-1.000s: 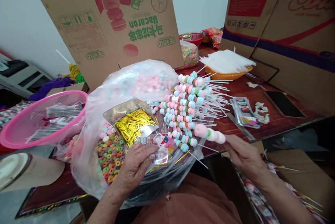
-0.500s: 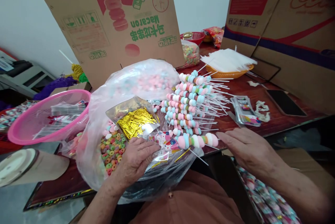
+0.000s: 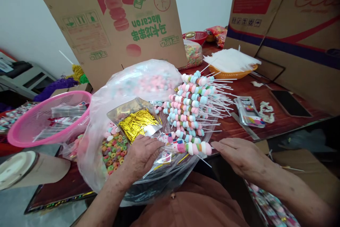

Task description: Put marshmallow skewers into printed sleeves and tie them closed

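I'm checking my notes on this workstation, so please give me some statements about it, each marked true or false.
1. The right hand holds a marshmallow skewer at one end. True.
2. Gold twist ties lie in a silvery pouch. True.
3. The left hand is inside the pink basket. False: the left hand is at a printed wrapper.
4. The orange basket holds cereal rings. False: the orange basket holds a heap of white sticks.
5. The smartphone lies on the table. True.
6. The Macaron carton has its lettering upright. False: the lettering is upside down.
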A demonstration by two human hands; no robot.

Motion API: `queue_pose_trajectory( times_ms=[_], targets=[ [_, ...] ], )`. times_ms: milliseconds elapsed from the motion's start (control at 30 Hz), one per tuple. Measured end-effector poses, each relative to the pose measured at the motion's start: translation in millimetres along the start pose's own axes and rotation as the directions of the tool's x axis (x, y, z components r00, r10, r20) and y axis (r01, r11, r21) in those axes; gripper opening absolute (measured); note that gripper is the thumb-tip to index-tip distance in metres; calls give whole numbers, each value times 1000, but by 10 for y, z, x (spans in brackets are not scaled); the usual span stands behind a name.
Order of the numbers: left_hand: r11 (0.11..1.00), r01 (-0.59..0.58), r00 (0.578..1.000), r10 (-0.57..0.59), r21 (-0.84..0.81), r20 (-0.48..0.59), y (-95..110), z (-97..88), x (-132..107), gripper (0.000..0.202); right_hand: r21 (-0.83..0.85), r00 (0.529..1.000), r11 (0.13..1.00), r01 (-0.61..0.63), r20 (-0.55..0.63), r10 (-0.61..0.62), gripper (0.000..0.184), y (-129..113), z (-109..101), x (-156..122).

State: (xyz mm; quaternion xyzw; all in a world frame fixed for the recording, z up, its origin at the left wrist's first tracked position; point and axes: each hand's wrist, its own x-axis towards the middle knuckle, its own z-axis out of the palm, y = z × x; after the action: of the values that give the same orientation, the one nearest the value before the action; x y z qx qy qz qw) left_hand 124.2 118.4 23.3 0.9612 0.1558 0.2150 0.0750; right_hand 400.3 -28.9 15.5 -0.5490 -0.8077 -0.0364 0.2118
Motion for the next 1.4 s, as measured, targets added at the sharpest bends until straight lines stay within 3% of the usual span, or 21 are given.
queue_pose_trajectory(
  times_ms=[100,233,300,400,600,700,767,800,833,867,900,933,967,1000,1033,1067,1100,1167,1267,1333,1400],
  targets=[
    [1000,-2,998,4,-25,64,15,11,18,34,170,995,984,-55,89,40,28,-36,2,13],
    [999,23,965,-15,-27,262,71,110,70,62,289,984,952,-97,169,49,26,-115,54,65],
    [995,88,939,-64,-55,337,103,159,111,53,271,972,958,-93,234,29,25,-152,78,116],
    [955,213,932,-135,-208,338,155,182,174,38,166,951,984,-66,309,12,27,-209,99,219],
    [743,393,884,-145,-542,444,209,194,296,28,44,945,999,17,325,-30,21,-370,294,407],
    [652,445,886,-222,-613,408,184,93,313,44,143,933,988,-61,360,5,17,-386,438,422],
    [631,463,877,-427,-623,220,179,-61,256,42,286,926,946,-156,375,40,18,-369,514,405],
    [627,462,824,-565,-627,42,187,-143,199,37,358,926,909,-214,369,73,22,-365,547,395],
    [621,451,701,-691,-641,-176,203,-211,126,30,427,927,862,-274,357,117,27,-370,579,387],
    [597,431,496,-783,-677,-375,225,-254,43,23,492,923,807,-327,347,163,31,-389,611,386],
    [548,385,268,-837,-743,-478,251,-267,-40,21,552,918,748,-369,342,200,34,-424,644,394],
    [450,326,110,-891,-831,-440,278,-248,-112,25,605,913,691,-396,341,224,35,-474,677,412],
    [259,284,74,-966,-923,-248,303,-205,-166,35,650,911,642,-407,344,230,35,-539,708,438],
    [37,224,90,-996,-974,-17,323,-147,-194,44,687,913,604,-404,348,215,34,-614,736,473],
    [-153,162,145,-973,-975,177,335,-86,-194,48,713,918,582,-391,349,189,33,-693,761,511],
    [-271,92,217,-934,-958,285,338,-33,-170,49,731,925,572,-371,345,158,33,-771,781,552],
    [-329,26,250,-912,-944,325,333,7,-128,47,743,933,571,-349,335,134,32,-844,795,591],
    [-377,-71,271,-898,-923,346,312,45,-28,40,753,945,577,-316,302,124,31,-962,812,659],
    [-363,-142,266,-910,-921,318,321,76,64,36,767,941,546,-339,262,216,32,-1089,826,732],
    [-337,-152,293,-913,-929,283,365,127,52,41,815,890,366,-450,377,256,38,-1167,845,760],
    [-350,-102,340,-892,-931,298,393,180,-16,47,799,789,42,-600,583,197,42,-1237,878,771]
  ],
)
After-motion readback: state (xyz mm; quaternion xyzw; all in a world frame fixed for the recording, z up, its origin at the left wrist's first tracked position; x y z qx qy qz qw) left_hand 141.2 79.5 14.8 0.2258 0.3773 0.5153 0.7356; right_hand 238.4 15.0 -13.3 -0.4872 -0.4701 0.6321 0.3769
